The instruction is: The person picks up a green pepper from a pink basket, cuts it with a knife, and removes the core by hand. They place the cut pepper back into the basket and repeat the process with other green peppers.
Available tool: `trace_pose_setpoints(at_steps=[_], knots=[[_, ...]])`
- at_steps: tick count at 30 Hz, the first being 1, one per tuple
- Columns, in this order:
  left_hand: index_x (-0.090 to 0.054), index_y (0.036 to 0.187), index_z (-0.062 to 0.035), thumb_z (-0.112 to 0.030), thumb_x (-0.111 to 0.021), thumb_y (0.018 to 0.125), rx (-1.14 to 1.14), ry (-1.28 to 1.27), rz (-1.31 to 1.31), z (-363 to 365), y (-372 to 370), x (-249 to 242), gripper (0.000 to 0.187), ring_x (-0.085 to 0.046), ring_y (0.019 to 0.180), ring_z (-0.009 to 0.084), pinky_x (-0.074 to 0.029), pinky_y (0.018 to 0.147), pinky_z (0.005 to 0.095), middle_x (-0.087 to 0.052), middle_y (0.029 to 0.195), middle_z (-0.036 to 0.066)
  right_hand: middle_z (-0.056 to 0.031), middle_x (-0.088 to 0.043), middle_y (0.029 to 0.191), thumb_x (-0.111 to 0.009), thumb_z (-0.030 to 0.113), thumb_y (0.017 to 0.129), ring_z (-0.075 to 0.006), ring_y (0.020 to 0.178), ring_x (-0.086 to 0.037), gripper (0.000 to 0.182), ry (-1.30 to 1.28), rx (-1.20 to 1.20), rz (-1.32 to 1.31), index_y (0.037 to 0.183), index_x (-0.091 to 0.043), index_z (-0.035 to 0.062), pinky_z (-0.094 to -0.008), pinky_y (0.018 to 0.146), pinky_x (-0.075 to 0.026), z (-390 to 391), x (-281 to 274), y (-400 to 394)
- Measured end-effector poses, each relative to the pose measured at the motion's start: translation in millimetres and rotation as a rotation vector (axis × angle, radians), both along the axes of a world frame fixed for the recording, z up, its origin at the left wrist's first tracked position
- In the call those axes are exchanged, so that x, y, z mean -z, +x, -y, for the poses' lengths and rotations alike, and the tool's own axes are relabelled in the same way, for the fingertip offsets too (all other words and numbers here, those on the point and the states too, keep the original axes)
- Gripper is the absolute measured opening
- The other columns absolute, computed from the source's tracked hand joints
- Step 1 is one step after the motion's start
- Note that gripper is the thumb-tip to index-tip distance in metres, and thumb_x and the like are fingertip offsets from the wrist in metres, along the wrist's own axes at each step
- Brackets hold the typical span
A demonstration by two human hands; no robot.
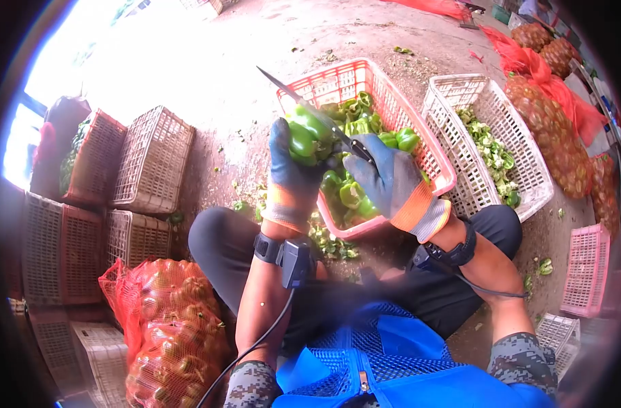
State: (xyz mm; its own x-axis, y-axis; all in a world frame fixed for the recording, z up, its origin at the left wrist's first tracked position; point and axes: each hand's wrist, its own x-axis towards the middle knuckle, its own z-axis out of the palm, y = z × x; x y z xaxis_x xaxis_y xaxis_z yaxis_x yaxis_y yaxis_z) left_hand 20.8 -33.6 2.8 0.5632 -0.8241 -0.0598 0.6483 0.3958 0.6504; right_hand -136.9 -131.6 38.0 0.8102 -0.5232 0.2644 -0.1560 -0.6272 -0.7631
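Observation:
My left hand, in a blue and orange work glove, is closed around a green bell pepper. In my right hand, gloved the same way, is a long knife with a black handle, its blade pointing up and to the left across the pepper. Both hands are over the near left part of a pink plastic crate, which holds many green peppers, some of them cut.
Right of the pink crate stands a white crate with green trimmings inside. A red mesh sack lies by my left knee, near stacked crates. More filled sacks line the right side. Scraps litter the floor.

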Motion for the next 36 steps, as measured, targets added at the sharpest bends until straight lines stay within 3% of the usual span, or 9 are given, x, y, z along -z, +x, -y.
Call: trace_pose_setpoints(at_steps=[1,10,16,18,23,27,30,34,36], knots=[[-0.064,0.119,-0.0093,-0.063,-0.055,0.096,-0.052,0.054,0.014,-2.4,-1.6,-0.1,0.059,-0.066,0.103,0.0248,-0.053,0.092,0.0421,-0.070,0.112,0.010,-0.0244,-0.068,0.086,-0.063,0.025,0.098,-0.0411,0.082,-0.068,0.030,0.013,-0.015,-0.011,0.116,-0.061,0.0019,-0.0433,0.069,-0.052,-0.4,4.9,-0.4],[-0.068,0.114,-0.0128,-0.063,-0.060,0.093,-0.255,0.203,0.033,-3.4,-2.8,12.7,0.055,-0.068,0.096,0.0195,-0.056,0.085,0.0395,-0.072,0.106,0.006,-0.0275,-0.067,0.081,-0.062,0.023,0.097,-0.0487,0.079,-0.065,0.026,-0.055,0.010,-0.125,0.115,-0.056,0.0050,-0.0535,0.065,-0.050,-15.6,30.0,2.1],[-0.068,0.113,-0.0113,-0.057,-0.060,0.096,-0.315,0.335,0.241,-3.7,-4.9,12.4,0.050,-0.068,0.090,0.0188,-0.055,0.082,0.0346,-0.070,0.104,0.006,-0.0289,-0.065,0.077,-0.061,0.023,0.097,-0.0499,0.074,-0.064,0.026,-0.078,-0.018,-0.254,0.113,-0.056,0.0033,-0.0557,0.062,-0.049,-9.0,44.2,13.7],[-0.067,0.115,-0.0093,-0.055,-0.056,0.098,-0.393,0.514,0.596,2.4,-7.0,25.6,0.049,-0.067,0.091,0.0186,-0.055,0.082,0.0347,-0.069,0.104,0.006,-0.0295,-0.064,0.076,-0.061,0.023,0.097,-0.0499,0.072,-0.064,0.026,-0.077,-0.022,-0.267,0.113,-0.057,0.0021,-0.0560,0.061,-0.049,-3.4,44.9,17.7],[-0.064,0.123,-0.0076,-0.055,-0.054,0.100,-0.320,0.337,0.423,5.6,-1.1,30.6,0.053,-0.067,0.099,0.0208,-0.055,0.086,0.0394,-0.069,0.111,0.008,-0.0297,-0.063,0.076,-0.061,0.023,0.098,-0.0487,0.074,-0.064,0.026,-0.124,0.032,-0.315,0.112,-0.060,0.0018,-0.0548,0.062,-0.049,-3.4,34.3,27.4],[-0.067,0.116,-0.0042,-0.046,-0.057,0.101,-0.232,0.202,0.171,3.7,-7.5,18.1,0.046,-0.066,0.090,0.0176,-0.057,0.078,0.0361,-0.069,0.101,0.009,-0.0279,-0.066,0.087,-0.059,0.027,0.099,-0.0443,0.083,-0.066,0.026,-0.159,-0.111,-0.249,0.106,-0.064,0.0020,-0.0487,0.068,-0.051,10.2,51.7,30.0],[-0.067,0.119,-0.0035,-0.044,-0.055,0.102,-0.206,0.218,0.108,-1.0,-7.6,15.6,0.046,-0.068,0.089,0.0180,-0.060,0.075,0.0364,-0.070,0.105,0.008,-0.0298,-0.067,0.088,-0.059,0.036,0.097,-0.0480,0.088,-0.066,0.036,0.185,-0.216,-0.253,0.105,-0.061,0.0010,-0.0529,0.075,-0.051,25.5,34.9,23.3],[-0.064,0.125,-0.0050,-0.045,-0.052,0.103,-0.134,0.234,0.139,-4.3,-8.2,22.7,0.048,-0.068,0.093,0.0186,-0.059,0.077,0.0360,-0.070,0.110,0.008,-0.0280,-0.065,0.085,-0.059,0.035,0.097,-0.0443,0.086,-0.066,0.036,0.081,-0.278,-0.308,0.101,-0.063,-0.0009,-0.0480,0.074,-0.051,34.6,23.7,22.7],[-0.060,0.131,-0.0094,-0.046,-0.050,0.103,-0.069,0.221,0.161,-7.8,-1.4,27.8,0.048,-0.068,0.099,0.0213,-0.055,0.080,0.0374,-0.070,0.114,0.007,-0.0149,-0.061,0.075,-0.059,0.033,0.097,-0.0263,0.067,-0.061,0.032,0.305,-0.330,-0.419,0.104,-0.066,0.0020,-0.0386,0.061,-0.047,45.3,15.3,23.2]])
